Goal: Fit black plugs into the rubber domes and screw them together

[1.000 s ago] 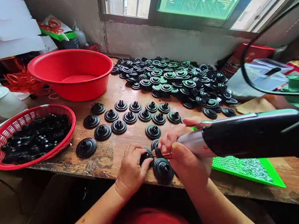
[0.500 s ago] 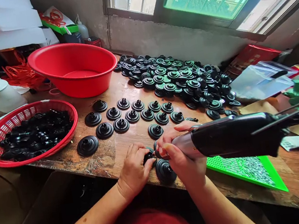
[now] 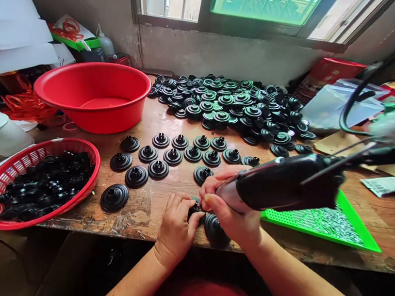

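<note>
My left hand (image 3: pixel 176 223) is closed on a small black plastic part (image 3: pixel 194 210) at the table's front edge, thumb and fingers on either side of it. In my right hand (image 3: pixel 228 207) is an electric screwdriver (image 3: pixel 279 183) with a dark body and grey nose, lying nearly level. Its tip meets the part in my left fingers; the exact contact is hidden by the fingers. A stepped black disc (image 3: pixel 215 229) lies just under my right hand. Another black disc with a raised stem (image 3: pixel 202 174) stands right behind the hands.
Several stemmed discs (image 3: pixel 158 168) stand in loose rows, before a big disc heap (image 3: pixel 220 98). Left are a red basket (image 3: pixel 96 157) of black parts and a red basin (image 3: pixel 105 119). At right, a green tray (image 3: pixel 358 223) holds small screws; a cable (image 3: pixel 346 110) hangs behind.
The screwdriver has tipped slightly and its rear end has come left and nearer, its nose staying at the part. My left hand keeps its hold. The whole view has shifted a little.
</note>
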`<state>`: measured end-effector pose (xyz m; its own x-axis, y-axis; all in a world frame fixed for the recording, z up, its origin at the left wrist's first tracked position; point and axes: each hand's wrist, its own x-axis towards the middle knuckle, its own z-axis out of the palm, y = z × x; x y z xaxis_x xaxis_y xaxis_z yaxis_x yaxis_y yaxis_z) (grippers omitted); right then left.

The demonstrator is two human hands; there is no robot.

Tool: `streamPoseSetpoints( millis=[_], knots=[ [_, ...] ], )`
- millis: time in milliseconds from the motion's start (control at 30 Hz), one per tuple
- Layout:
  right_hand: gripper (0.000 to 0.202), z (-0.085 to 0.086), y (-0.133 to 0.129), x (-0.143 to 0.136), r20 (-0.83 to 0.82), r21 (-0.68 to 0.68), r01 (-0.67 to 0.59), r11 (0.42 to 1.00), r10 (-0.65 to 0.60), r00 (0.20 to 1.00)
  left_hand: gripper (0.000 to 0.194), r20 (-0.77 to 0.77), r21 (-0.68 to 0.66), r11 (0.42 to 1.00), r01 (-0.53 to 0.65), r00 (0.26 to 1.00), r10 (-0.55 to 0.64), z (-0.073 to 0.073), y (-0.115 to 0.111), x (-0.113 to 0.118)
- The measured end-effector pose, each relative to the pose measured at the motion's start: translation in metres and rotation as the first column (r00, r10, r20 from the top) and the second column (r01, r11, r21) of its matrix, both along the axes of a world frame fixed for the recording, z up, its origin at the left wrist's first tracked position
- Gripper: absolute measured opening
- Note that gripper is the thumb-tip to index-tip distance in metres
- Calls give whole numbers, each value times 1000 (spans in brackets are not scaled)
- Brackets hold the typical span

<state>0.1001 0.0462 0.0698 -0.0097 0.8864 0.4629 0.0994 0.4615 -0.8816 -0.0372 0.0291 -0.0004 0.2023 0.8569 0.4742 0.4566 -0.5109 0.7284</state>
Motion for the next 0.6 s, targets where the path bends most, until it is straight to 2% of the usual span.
streamPoseSetpoints(
  millis=[133,233,300,367,433,467,500,567,600],
  knots=[
    [35,19,6,7,-115,40,27,999,-22,993,10,-18,-15,1000,-6,1000,5,-2,0,-2],
    [47,39,13,30,-201,149,108,983,-77,976,20,-71,4,999,-43,997,43,-3,0,-1],
    [48,47,20,50,-221,189,198,962,-155,963,20,-116,10,999,-46,992,47,-3,0,0],
    [43,47,27,71,-156,164,274,948,-250,956,13,-143,-12,999,-32,989,30,-1,2,1],
    [43,42,28,90,-22,173,357,918,-359,933,6,-148,-57,998,-19,989,11,3,5,0],
    [46,39,26,98,42,229,424,876,-444,895,4,-134,-84,996,-14,991,3,5,8,-1],
    [51,35,21,105,76,321,500,804,-548,833,4,-103,-112,994,-6,995,-5,8,11,-2],
    [61,25,4,114,61,549,603,578,-748,661,9,16,-177,984,13,1000,-11,13,18,-5],
    [64,20,-8,118,21,638,605,476,-796,605,12,94,-219,975,28,995,-8,16,22,-6]
  ],
)
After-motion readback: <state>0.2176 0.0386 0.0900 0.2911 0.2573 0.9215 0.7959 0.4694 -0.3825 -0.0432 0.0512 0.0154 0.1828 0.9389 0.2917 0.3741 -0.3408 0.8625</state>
